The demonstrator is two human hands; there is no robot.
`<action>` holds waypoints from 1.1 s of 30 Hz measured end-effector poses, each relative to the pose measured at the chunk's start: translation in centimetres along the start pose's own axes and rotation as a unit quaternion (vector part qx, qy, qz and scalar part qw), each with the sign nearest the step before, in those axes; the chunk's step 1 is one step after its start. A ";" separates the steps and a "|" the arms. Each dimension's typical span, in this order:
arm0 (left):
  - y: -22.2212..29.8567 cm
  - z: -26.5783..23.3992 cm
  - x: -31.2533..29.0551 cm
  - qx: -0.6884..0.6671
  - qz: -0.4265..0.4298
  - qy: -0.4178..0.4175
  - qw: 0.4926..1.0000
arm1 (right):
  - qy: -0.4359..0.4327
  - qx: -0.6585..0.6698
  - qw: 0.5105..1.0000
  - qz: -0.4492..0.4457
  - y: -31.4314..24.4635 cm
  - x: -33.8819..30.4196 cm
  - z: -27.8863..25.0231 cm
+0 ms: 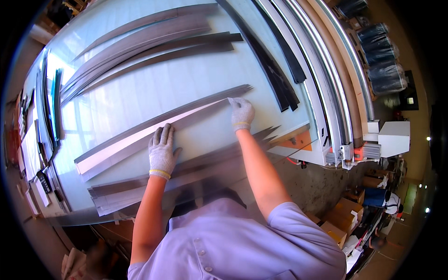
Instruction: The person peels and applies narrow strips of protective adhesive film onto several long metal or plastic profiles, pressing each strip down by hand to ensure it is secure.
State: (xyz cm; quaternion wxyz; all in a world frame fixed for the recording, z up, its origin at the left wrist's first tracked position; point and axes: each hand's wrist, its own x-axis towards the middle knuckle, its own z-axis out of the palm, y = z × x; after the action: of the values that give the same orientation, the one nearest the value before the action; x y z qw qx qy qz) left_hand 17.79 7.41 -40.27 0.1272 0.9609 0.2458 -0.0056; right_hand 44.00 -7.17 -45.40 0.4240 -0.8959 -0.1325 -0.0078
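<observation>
My left hand [162,150], in a pale knit glove, lies with its fingers stretched over a long grey strip of thin sheet [198,118]. At the right end of this strip, my right hand [242,113], gloved the same way, pinches the tip. A narrow whitish band [135,139] tapers along the strip's far side. Just beyond it lies a stack of dark grey strips [186,105]. Closer to my body, more dark strips [205,162] lie along the table's near edge. All of them rest on a glossy pale table [116,100].
Long grey strips [140,41] are fanned out at the far side. Black strips [261,56] run along the right, beside a machine's metal rails [326,60] with a white end box [394,142]. Thin strips [44,102] and a calculator-like device [44,182] lie at left. Cardboard boxes [343,214] stand lower right.
</observation>
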 end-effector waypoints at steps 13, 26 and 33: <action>-0.7 0.7 -0.1 0.008 0.005 0.002 1.000 | -0.034 0.009 0.998 -0.056 -2.3 -2.8 2.7; -0.9 -0.7 2.7 -0.085 -0.040 0.031 0.995 | -0.150 0.000 0.975 -0.162 -8.2 -8.6 5.4; -0.1 0.2 8.4 -0.211 -0.015 0.057 0.976 | -0.158 0.039 0.970 -0.179 -8.3 -9.6 6.1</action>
State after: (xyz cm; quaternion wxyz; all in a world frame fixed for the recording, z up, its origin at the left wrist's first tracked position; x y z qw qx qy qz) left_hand 25.18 11.43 -41.10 0.3128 0.9074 0.2625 0.0997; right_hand 32.15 0.29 -44.29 0.4241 -0.8303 -0.3561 0.0636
